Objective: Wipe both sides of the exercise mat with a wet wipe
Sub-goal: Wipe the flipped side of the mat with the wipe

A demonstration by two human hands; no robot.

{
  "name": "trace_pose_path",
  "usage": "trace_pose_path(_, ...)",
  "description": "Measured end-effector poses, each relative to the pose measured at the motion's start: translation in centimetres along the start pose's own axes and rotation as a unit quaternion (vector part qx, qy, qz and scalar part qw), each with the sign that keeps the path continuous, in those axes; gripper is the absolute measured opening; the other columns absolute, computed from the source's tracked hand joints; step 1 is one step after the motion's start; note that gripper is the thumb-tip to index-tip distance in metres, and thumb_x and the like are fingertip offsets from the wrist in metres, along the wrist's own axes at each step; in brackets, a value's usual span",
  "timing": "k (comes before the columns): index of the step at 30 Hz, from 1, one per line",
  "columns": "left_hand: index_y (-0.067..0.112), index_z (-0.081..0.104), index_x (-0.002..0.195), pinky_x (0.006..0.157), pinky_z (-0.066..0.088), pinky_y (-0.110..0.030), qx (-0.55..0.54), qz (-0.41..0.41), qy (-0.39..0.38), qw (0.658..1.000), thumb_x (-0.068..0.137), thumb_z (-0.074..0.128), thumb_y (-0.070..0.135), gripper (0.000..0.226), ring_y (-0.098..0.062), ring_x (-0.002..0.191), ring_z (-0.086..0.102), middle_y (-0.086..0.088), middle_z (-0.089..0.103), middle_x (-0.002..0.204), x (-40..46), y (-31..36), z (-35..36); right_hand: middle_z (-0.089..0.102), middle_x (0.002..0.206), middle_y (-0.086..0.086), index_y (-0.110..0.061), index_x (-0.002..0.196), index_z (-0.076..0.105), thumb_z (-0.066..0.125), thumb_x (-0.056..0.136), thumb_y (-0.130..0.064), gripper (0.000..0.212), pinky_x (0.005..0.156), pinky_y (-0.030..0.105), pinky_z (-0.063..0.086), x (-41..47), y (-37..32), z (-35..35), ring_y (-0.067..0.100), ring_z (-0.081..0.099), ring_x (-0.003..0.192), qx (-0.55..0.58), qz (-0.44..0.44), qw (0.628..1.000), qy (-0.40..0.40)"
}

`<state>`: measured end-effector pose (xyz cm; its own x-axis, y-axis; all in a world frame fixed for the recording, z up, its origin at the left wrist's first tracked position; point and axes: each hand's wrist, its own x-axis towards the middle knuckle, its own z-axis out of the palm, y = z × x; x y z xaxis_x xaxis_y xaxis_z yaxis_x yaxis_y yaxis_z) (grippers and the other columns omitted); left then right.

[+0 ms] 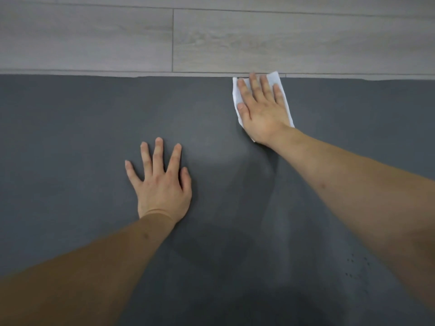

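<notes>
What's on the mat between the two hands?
Nothing: in the head view, only bare dark mat lies between the left hand and the right hand pressing the wipe.

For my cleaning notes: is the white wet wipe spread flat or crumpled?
Spread flat: the white wet wipe lies smooth under the right hand's straight fingers.

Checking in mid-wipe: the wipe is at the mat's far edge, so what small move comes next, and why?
Probably draw the right hand and wet wipe back toward you: they sit at the mat's far edge, while the left hand braces flat.
</notes>
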<state>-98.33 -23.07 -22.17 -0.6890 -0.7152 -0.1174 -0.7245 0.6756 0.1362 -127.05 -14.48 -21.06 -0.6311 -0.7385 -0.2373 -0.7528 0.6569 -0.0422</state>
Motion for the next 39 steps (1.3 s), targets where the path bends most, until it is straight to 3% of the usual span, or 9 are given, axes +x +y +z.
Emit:
trace_pose_path(7, 0.035, 0.027, 0.161, 0.123, -0.004, -0.065, -0.032, 0.012, -0.012, 0.999, 0.105, 0.028, 0.045, 0.056, -0.029, 0.159, -0.004, -0.003, 0.011, 0.172, -0.7, -0.4, -0.3, -0.012, 0.171, 0.001, -0.027, 0.163, -0.007, 0.005, 0.106, -0.049, 0.062, 0.126, 0.048, -0.007, -10.2, -3.3, 2.7, 0.024, -0.013, 0.157, -0.002, -0.026, 1.0, 0.011)
trace_pose_path(11, 0.034, 0.022, 0.163, 0.126, 0.0, -0.057, -0.034, 0.029, -0.03, 0.999, 0.106, 0.022, 0.044, 0.058, -0.024, 0.159, -0.004, -0.002, 0.006, 0.173, -6.1, -1.2, -0.3, -0.014, 0.171, 0.0, -0.027, 0.163, -0.009, 0.003, 0.106, -0.049, 0.062, 0.126, 0.049, -0.007, -18.4, -5.3, 4.6, 0.023, -0.016, 0.157, 0.002, -0.03, 0.999, 0.011)
trace_pose_path(13, 0.039, 0.014, 0.164, 0.125, -0.003, -0.06, -0.029, 0.021, -0.048, 0.998, 0.107, 0.021, 0.046, 0.058, -0.024, 0.159, -0.01, -0.001, -0.001, 0.173, -12.3, -2.2, -0.3, -0.015, 0.171, 0.0, -0.027, 0.163, -0.011, 0.001, 0.105, -0.049, 0.062, 0.126, 0.049, -0.006, -23.1, -6.4, 5.6, 0.022, -0.018, 0.156, -0.003, -0.037, 0.999, 0.008)
trace_pose_path(16, 0.047, -0.01, 0.16, 0.118, -0.008, -0.072, 0.01, -0.018, -0.143, 0.99, 0.105, 0.011, 0.056, 0.06, -0.027, 0.155, -0.027, 0.0, -0.022, 0.17, -22.7, -3.3, -0.3, -0.019, 0.17, 0.0, -0.027, 0.162, -0.014, 0.001, 0.106, -0.048, 0.062, 0.126, 0.049, -0.005, -30.7, -7.8, 7.1, 0.022, -0.02, 0.156, -0.004, -0.049, 0.999, -0.004)
trace_pose_path(19, 0.051, -0.023, 0.155, 0.111, -0.013, -0.079, -0.009, -0.056, -0.196, 0.979, 0.1, 0.004, 0.066, 0.062, -0.03, 0.149, -0.039, 0.002, -0.039, 0.163, -26.9, -3.7, 0.3, -0.017, 0.17, 0.001, -0.027, 0.162, -0.014, 0.003, 0.107, -0.047, 0.061, 0.126, 0.05, -0.002, -38.1, -8.3, 8.8, 0.022, -0.018, 0.156, -0.004, -0.066, 0.998, -0.003)
trace_pose_path(29, 0.045, -0.015, 0.159, 0.108, -0.014, -0.081, -0.006, -0.022, -0.165, 0.986, 0.102, 0.008, 0.065, 0.065, -0.034, 0.151, -0.033, -0.002, -0.031, 0.167, -27.4, -3.7, 0.6, -0.009, 0.172, 0.001, -0.027, 0.164, -0.006, 0.012, 0.11, -0.044, 0.059, 0.127, 0.049, 0.0, -53.0, -9.2, 13.7, 0.022, -0.013, 0.157, -0.006, -0.076, 0.997, 0.011)
trace_pose_path(33, 0.04, -0.014, 0.161, 0.107, -0.017, -0.08, 0.002, 0.039, -0.164, 0.986, 0.102, 0.009, 0.065, 0.067, -0.031, 0.152, -0.033, -0.002, -0.03, 0.167, -28.1, -4.9, 0.6, -0.006, 0.172, 0.002, -0.026, 0.164, -0.003, 0.016, 0.11, -0.042, 0.06, 0.127, 0.051, 0.006, -56.5, -10.9, 14.3, 0.023, -0.01, 0.158, -0.006, -0.089, 0.996, 0.008)
trace_pose_path(36, 0.039, -0.013, 0.162, 0.114, -0.016, -0.074, 0.003, 0.092, -0.163, 0.982, 0.104, 0.009, 0.064, 0.067, -0.027, 0.152, -0.032, 0.001, -0.031, 0.167, -29.5, -7.1, 0.6, -0.007, 0.172, 0.002, -0.026, 0.164, -0.004, 0.019, 0.11, -0.041, 0.061, 0.126, 0.052, 0.01, -59.1, -13.2, 14.4, 0.025, -0.01, 0.158, -0.006, -0.119, 0.993, -0.008)
trace_pose_path(39, 0.044, -0.013, 0.16, 0.113, -0.018, -0.074, 0.001, 0.071, -0.143, 0.987, 0.102, 0.006, 0.066, 0.065, -0.032, 0.152, -0.033, 0.0, -0.03, 0.167, -31.8, -9.0, 0.8, -0.004, 0.172, 0.002, -0.025, 0.164, 0.001, 0.024, 0.108, -0.042, 0.063, 0.126, 0.052, 0.01, -61.6, -16.7, 14.5, 0.026, -0.007, 0.158, -0.003, -0.182, 0.983, -0.024)
